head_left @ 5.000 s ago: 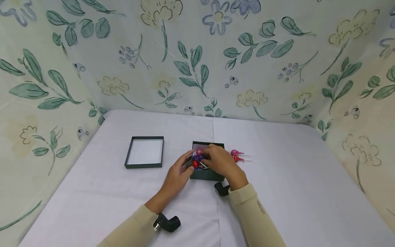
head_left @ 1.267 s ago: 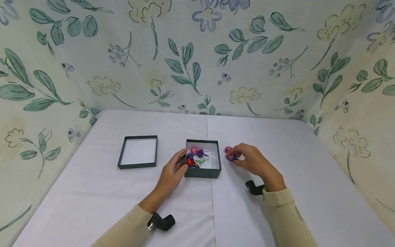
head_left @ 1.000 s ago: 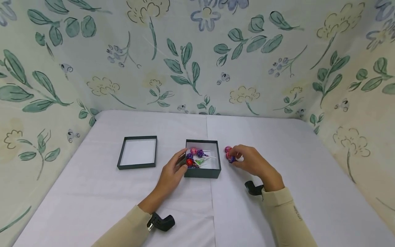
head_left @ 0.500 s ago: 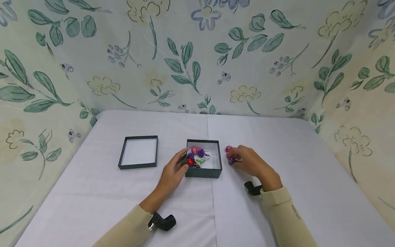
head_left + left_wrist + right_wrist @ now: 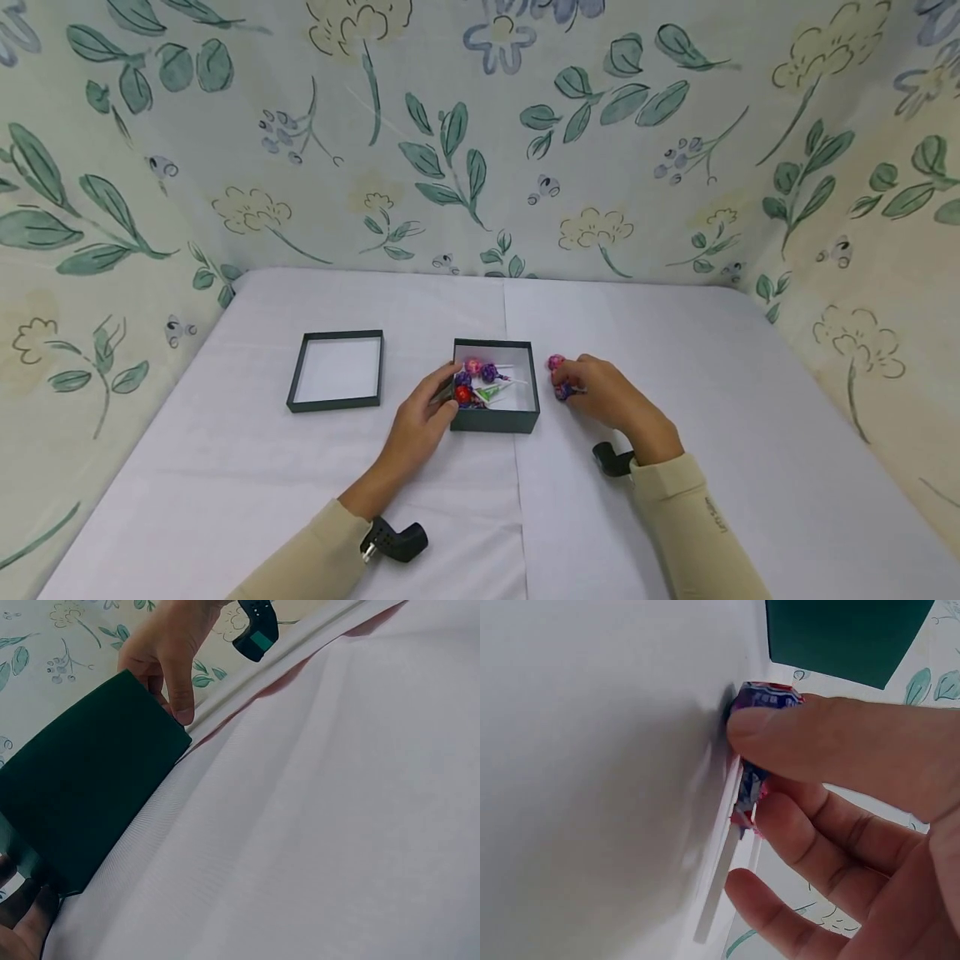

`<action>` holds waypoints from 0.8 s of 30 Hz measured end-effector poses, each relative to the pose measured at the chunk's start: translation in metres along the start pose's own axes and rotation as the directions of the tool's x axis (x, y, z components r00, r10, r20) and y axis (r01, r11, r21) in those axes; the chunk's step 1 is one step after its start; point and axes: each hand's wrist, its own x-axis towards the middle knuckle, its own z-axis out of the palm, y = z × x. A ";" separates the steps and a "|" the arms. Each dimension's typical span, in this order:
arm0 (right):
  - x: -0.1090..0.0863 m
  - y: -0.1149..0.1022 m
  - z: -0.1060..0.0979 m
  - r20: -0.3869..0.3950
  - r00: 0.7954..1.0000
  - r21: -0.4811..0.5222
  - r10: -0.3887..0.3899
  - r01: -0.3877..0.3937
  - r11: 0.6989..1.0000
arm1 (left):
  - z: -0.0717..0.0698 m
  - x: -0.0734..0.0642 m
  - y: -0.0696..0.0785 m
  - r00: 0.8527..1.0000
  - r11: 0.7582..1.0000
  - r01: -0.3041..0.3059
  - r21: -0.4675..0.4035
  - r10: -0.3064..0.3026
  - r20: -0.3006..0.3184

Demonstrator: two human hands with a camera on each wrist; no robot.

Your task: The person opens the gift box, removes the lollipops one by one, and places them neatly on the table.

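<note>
In the head view, a dark green open box holds several wrapped lollipops with white sticks, mostly toward its left side. My left hand rests its fingers and thumb against the box's left side. To the right of the box, my right hand pinches a lollipop in a blue and purple wrapper, low at the white cloth. A pink lollipop lies just beyond those fingers; a red one beside it is partly hidden. The right wrist view shows the thumb over the wrapped head, with a white stick below.
A shallow dark green lid with a white inside lies left of the box. White cloth covers the table, and floral fabric hangs behind and at both sides. Each wrist wears a black camera.
My right hand has moved from inside the box to the table on its right, bringing the blue and purple lollipop down beside the others. My left hand stays at the box.
</note>
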 end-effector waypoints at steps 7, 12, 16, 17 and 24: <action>0.000 0.000 0.000 -0.019 1.000 0.005 0.004 -0.004 1.000 | 0.000 0.000 -0.002 1.000 1.000 -0.019 0.018 0.019 0.002; 0.000 0.001 0.000 -0.012 1.000 0.009 0.014 -0.014 1.000 | 0.001 -0.001 -0.002 1.000 1.000 -0.013 0.012 0.013 0.003; -0.001 0.000 -0.001 -0.019 1.000 0.013 0.024 -0.024 1.000 | 0.002 -0.001 -0.004 1.000 1.000 -0.020 0.008 0.020 -0.006; -0.001 0.000 -0.002 -0.019 0.999 0.013 0.026 -0.025 1.000 | 0.003 0.000 -0.007 1.000 1.000 -0.017 0.009 0.017 -0.011; -0.002 -0.002 -0.006 -0.009 0.999 0.014 0.035 -0.035 0.999 | 0.009 0.004 -0.038 0.999 1.000 -0.016 0.023 0.016 -0.032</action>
